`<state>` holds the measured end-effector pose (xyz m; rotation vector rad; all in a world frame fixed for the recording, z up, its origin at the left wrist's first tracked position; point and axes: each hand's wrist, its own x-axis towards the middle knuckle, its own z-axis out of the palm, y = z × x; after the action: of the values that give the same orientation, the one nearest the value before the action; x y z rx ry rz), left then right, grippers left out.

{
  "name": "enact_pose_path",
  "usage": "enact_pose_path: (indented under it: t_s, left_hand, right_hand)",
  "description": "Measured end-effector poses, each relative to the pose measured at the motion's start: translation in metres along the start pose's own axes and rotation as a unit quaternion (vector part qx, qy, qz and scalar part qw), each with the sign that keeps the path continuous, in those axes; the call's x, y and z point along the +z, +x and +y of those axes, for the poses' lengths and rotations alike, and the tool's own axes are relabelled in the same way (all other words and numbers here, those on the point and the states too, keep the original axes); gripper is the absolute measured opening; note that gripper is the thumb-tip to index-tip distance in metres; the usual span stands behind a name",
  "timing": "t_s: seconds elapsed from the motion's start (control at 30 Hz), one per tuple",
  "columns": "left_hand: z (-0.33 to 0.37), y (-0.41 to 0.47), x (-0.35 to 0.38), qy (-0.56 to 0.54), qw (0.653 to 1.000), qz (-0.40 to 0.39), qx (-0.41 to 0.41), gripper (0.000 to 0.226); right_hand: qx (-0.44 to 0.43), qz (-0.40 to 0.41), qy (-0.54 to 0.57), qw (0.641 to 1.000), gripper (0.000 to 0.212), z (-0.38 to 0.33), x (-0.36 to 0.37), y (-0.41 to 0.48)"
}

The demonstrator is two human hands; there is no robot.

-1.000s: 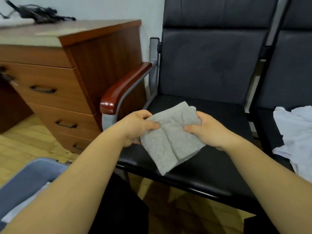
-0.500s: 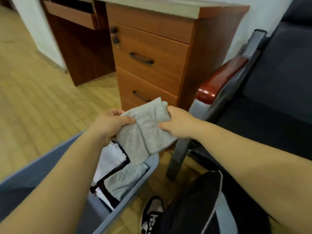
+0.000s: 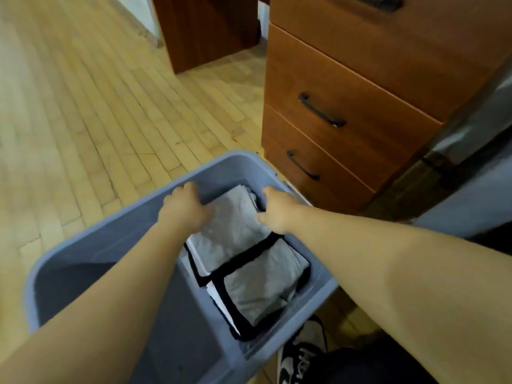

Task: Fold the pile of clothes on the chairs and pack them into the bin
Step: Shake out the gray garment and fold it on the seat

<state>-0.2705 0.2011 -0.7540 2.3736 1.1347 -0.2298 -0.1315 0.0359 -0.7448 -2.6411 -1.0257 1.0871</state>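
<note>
Head view: wood floor [image 3: 83, 106] upper left, drawers [image 3: 368, 87] upper right, blue bin [image 3: 227, 167] lower centre with folded grey cloth [image 3: 235, 225] inside at frame centre, right hand [image 3: 275, 210] pinching its right edge, left hand [image 3: 184, 207] over its left edge, grip indiscernible.

Two hands [image 3: 185, 209] [image 3: 277, 213]; two folded grey garments [image 3: 232, 231] [image 3: 263, 284] — one bin [image 3: 110, 245]; three drawers [image 3: 360, 87].

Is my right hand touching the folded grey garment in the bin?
Touching. The head view shows the right hand with its thumb lying on the grey garment at its right edge, no gap.
</note>
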Motion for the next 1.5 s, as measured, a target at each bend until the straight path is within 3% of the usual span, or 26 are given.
enact_pose_path:
  t_s: [0.1, 0.33, 0.6, 0.77, 1.0, 1.27, 1.4, 1.5]
  left_hand:
    - [0.011, -0.001, 0.016, 0.066, 0.998, 0.015, 0.011, 0.035]
    - [0.083, -0.040, 0.024, -0.003, 0.988, -0.025, 0.153, 0.061]
    - [0.195, -0.160, -0.001, -0.051, 0.934, -0.037, 0.350, 0.053]
    - [0.261, -0.228, 0.002, -0.037, 0.891, -0.084, 0.445, 0.055]
    - [0.381, -0.323, 0.052, 0.018, 0.841, -0.135, 0.524, 0.060]
    - [0.502, -0.430, 0.133, 0.020, 0.787, -0.205, 0.581, 0.090]
    - [0.553, -0.489, 0.177, 0.013, 0.755, -0.254, 0.604, 0.086]
    - [0.579, -0.524, 0.208, 0.028, 0.727, -0.279, 0.627, 0.080]
  right_hand:
    - [-0.024, -0.028, -0.036, 0.999, 0.080, 0.005, -0.003, -0.007]
    - [-0.036, -0.038, -0.105, 0.993, 0.066, 0.040, -0.047, -0.087]
    - [0.017, 0.079, 0.044, 0.996, 0.074, 0.111, -0.078, -0.246]
    - [0.041, 0.153, 0.092, 0.983, 0.071, 0.174, -0.067, -0.338]
    - [0.146, 0.238, 0.139, 0.950, 0.067, 0.287, -0.035, -0.474]
    - [0.317, 0.305, 0.189, 0.878, 0.070, 0.402, 0.012, -0.609]
    - [0.361, 0.345, 0.224, 0.837, 0.071, 0.447, 0.018, -0.669]
    - [0.404, 0.316, 0.250, 0.821, 0.071, 0.473, 0.032, -0.711]
